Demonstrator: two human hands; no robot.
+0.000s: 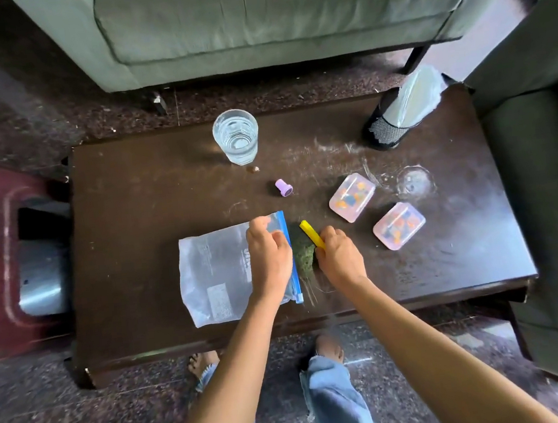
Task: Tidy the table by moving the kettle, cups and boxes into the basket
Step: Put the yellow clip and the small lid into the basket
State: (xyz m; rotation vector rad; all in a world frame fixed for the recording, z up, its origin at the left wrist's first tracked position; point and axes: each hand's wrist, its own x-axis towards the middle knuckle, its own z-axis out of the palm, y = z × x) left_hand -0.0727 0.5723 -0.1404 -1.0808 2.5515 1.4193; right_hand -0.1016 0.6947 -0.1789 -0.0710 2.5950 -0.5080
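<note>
Left hand (267,247): grip curled on the blue-sealed edge of the clear zip bag (215,273), which lies flat near the front of the counter (131,199). Right hand (339,256): grip pinches a yellow strip (311,233) over a green clump (304,257) just beside the bag's seal. Two pink boxes (352,197) (399,225) lie right of the hands, apart from each other; water glass (236,136) stands at the far edge, purple cap (283,187) between it and the hands, black mesh basket (387,127) at the far right corner.
</note>
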